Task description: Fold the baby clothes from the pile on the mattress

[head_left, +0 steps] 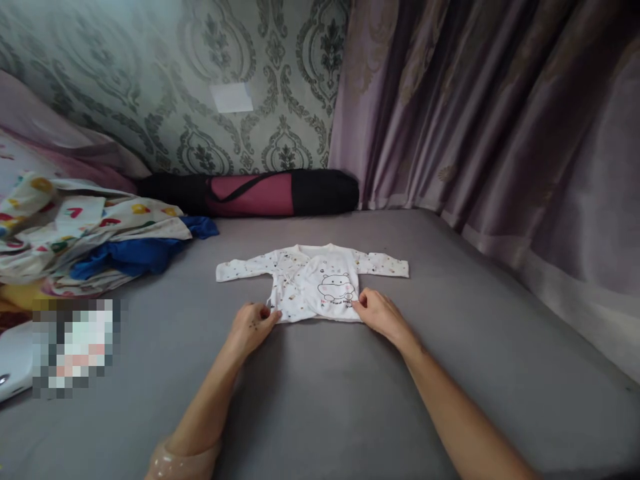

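A small white baby shirt lies flat on the grey sheet, its long sleeves stretched out to both sides. Its front overlaps, with a hippo drawing on the right half and small printed figures on the left half and sleeves. My left hand pinches the lower left corner of the hem between thumb and fingers. At the lower right corner, my right hand pinches the side edge in the same way. The fingertips of both hands are partly hidden.
A grey sheet covers the bed. Piled clothes lie at the left, with a white object and a blurred patch in front of them. A long black and dark red bag lies along the patterned wall. Purple curtains hang at the right.
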The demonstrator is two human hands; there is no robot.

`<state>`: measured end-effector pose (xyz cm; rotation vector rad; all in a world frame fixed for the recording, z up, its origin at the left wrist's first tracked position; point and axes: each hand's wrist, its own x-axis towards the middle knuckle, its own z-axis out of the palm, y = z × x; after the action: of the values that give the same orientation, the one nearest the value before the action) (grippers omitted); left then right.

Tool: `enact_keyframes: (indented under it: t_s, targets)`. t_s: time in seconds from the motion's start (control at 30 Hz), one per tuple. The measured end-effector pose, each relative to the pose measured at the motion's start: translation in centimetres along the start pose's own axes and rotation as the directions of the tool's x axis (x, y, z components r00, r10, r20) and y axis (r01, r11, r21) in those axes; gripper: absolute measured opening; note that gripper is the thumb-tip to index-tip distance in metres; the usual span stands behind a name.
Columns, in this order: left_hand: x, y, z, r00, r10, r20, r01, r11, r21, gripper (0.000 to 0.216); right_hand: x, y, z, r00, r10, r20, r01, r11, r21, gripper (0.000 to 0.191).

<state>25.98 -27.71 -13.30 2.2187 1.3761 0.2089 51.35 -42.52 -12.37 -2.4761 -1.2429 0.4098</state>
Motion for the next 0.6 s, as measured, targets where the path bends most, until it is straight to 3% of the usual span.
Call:
enact_keyframes:
  t_s: [0.13,0.27,0.43,0.6]
  targets:
    - [-0.2,-0.2,0.0,0.998,-0.045,-0.035,0.037,0.978,-0.205,0.033,-0.4,-0.6,0.2,0.998,0.058,0.007,-0.059,0.986,0.156,0.010]
    - [-0.5,-0.7,0.0,0.999,-0.034,-0.006,0.028,0.918,-0.396,0.045,-0.5,-0.6,0.2,0.998,0.048,0.034,-0.055,0.963,0.263,0.021]
    - [-0.3,-0.9,-0.2,0.997,0.032,0.075,-0.004,0.941,-0.339,0.042,-1.1,-0.9,-0.6,0.999,-0.033,0.043,0.026,0.987,0.160,0.024]
    - [-0.2,-0.9,-0.4,0.994,0.015,0.104,0.007,0.977,-0.212,0.035,-1.6,-1.1,-0.6,0.997,-0.025,0.073,0.020,0.997,0.070,0.033]
